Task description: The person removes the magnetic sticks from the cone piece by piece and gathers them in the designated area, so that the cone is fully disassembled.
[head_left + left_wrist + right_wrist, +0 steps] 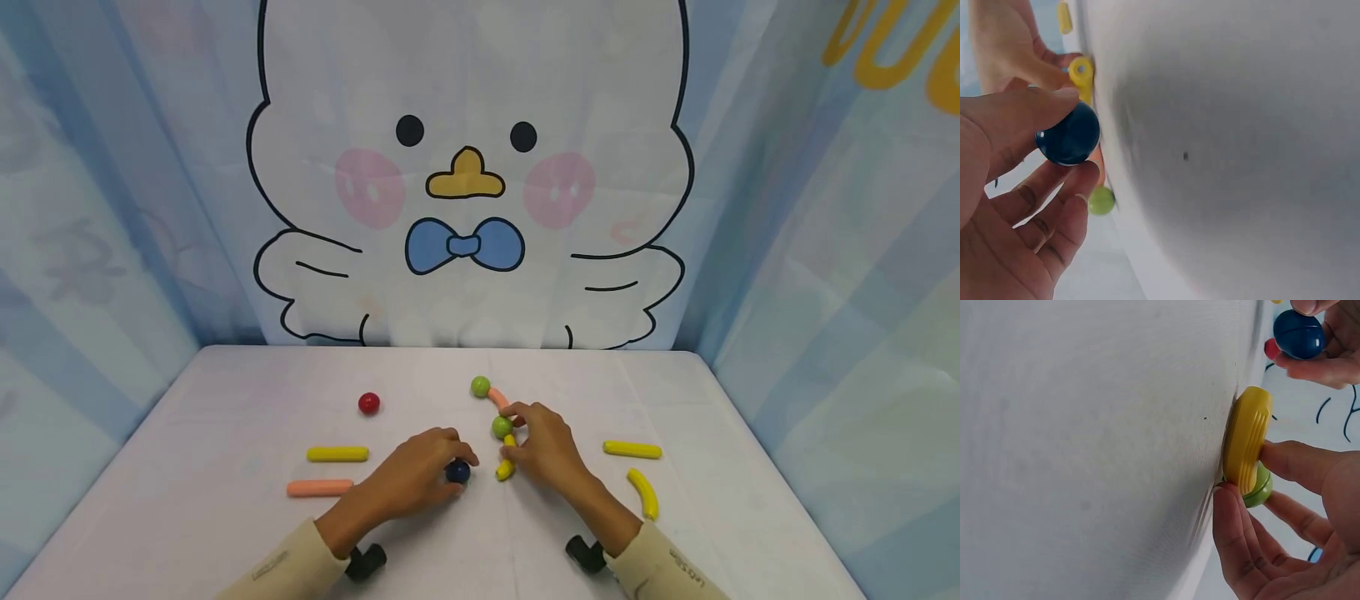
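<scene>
My left hand pinches a dark blue ball between thumb and fingers, just left of a chain of toy pieces. The chain runs from a green ball through an orange curved stick and a second green ball to a yellow curved stick. With thumb and fingers, my right hand grips that yellow stick near the second green ball. A round socket shows in the yellow stick's free end, close to the blue ball but apart from it.
On the left of the white table lie a red ball, a straight yellow stick and a straight orange stick. Another straight yellow stick and a curved yellow one lie to the right. A printed curtain stands behind.
</scene>
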Tool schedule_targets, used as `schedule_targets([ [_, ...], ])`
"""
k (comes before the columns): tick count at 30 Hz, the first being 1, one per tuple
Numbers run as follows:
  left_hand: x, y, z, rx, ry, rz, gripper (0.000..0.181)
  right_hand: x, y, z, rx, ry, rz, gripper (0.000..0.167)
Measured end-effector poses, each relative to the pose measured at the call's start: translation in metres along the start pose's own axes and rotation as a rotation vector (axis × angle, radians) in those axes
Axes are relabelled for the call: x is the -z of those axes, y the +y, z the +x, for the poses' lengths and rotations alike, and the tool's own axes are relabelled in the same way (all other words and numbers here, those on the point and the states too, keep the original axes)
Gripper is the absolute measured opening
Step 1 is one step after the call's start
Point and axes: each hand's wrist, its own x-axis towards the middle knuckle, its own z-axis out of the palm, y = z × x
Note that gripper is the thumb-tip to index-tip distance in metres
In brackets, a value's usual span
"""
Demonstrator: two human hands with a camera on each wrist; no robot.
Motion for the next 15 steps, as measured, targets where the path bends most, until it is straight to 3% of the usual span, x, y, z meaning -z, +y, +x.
schedule_targets([
  [15,0.024,-0.022,-0.022,0.149,0.158,-0.039,0.035,0.001,0.001,-0.004,0.015,-0.010,0.042,0.050],
])
